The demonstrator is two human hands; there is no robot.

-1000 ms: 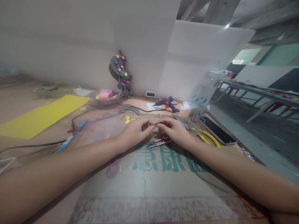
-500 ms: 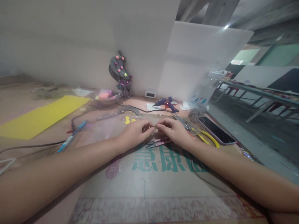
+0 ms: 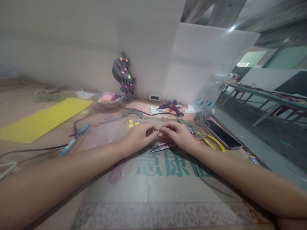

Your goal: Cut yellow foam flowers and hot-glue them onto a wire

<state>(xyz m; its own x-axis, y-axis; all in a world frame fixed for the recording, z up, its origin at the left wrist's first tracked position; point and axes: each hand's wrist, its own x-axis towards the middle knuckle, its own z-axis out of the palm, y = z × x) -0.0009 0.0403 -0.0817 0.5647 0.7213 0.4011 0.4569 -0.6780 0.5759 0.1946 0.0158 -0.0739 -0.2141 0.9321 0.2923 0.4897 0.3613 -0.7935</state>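
My left hand [image 3: 141,135] and my right hand [image 3: 176,134] meet fingertip to fingertip above the printed board [image 3: 124,195]. Both are closed in a pinch around a tiny yellowish piece [image 3: 160,130], mostly hidden by the fingers. Just beyond my left hand lie several small yellow cut-outs [image 3: 131,123]. Under my hands rests a pair of thread snips [image 3: 163,147] with pink handles, partly covered by my right hand. Yellow-handled scissors [image 3: 213,142] lie to the right, tangled with grey cord [image 3: 200,119].
A blue glue gun [image 3: 170,106] with a lit red light stands at the back. On the right is a phone [image 3: 223,134], with a plastic jug [image 3: 206,92] behind it. To the left lie a yellow sheet [image 3: 45,119] and a blue pen [image 3: 74,140]. A grey moon-shaped ornament [image 3: 122,72] leans against the wall.
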